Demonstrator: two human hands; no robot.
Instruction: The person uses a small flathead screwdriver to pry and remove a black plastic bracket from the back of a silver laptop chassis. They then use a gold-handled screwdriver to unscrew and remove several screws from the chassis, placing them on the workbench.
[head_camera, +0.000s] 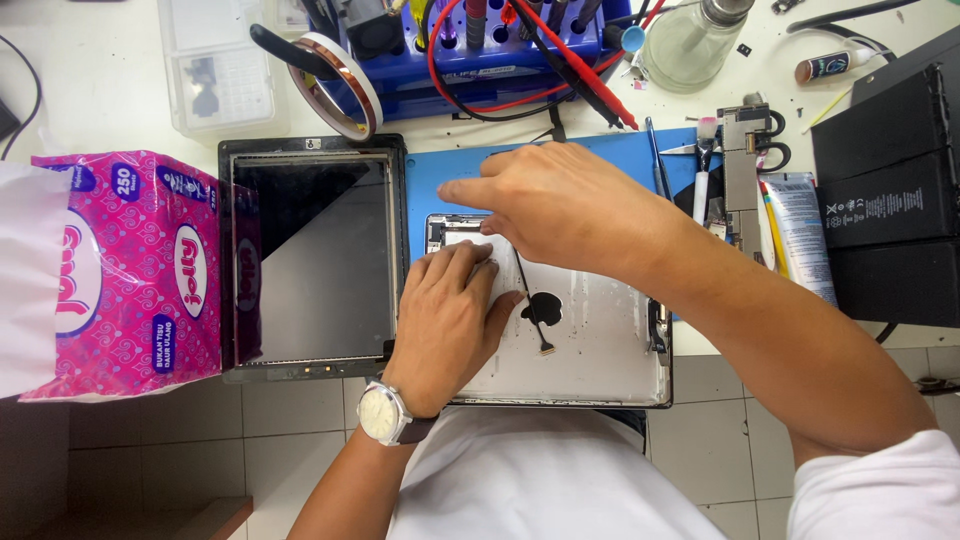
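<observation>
Tablet shell (590, 350) lying stripped at six o'clock on the bench (100, 90), screen panel (315, 260) already off at nine. Left hand (450, 310) flat, fingers together, pressing a white wipe (472, 243). Right hand (560, 205) fingers narrow over it, grip unclear; thin cable (532, 310) left loose.

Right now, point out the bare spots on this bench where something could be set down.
Free: white benchtop between tissue box and clear plastic case; inside the metal tablet shell, right of the left hand. Crowded: right edge by the black batteries, and the blue tool rack.
</observation>
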